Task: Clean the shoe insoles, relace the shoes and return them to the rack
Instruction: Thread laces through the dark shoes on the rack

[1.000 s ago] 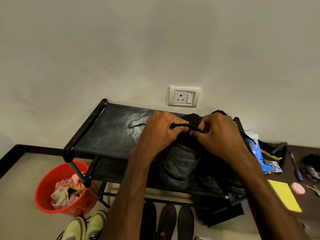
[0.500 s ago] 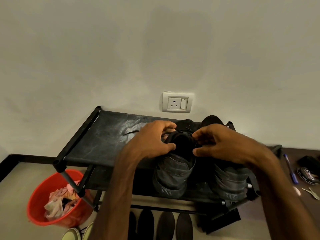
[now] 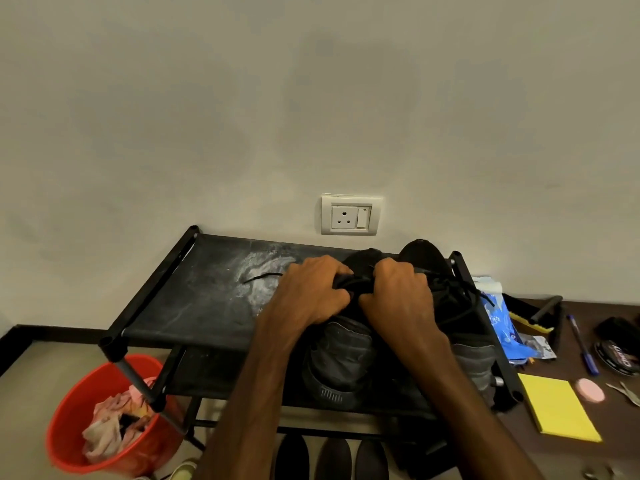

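Two black shoes stand on the top shelf of the black shoe rack [image 3: 194, 306], heels toward me. The left shoe [image 3: 341, 362] is under both hands. My left hand [image 3: 311, 292] grips its tongue and collar on the left side. My right hand [image 3: 398, 296] grips the right side of the same opening, fingers curled over black lace. The right shoe [image 3: 467, 355] stands beside it with its laces loose across the top. A loose lace end [image 3: 263, 277] lies on the dusty shelf to the left of my left hand.
A red bucket [image 3: 72, 414] of rags stands on the floor at the left. Dark insoles [image 3: 332, 459] lie under the rack. On the brown surface at the right lie a yellow pad [image 3: 557, 407], a pink eraser [image 3: 589, 390], a blue pen [image 3: 583, 344] and a blue packet [image 3: 498, 317]. A wall socket [image 3: 350, 215] is behind.
Both hands have closed together again over the left shoe's opening, after parting to its two sides half a second ago. The view has shifted slightly.
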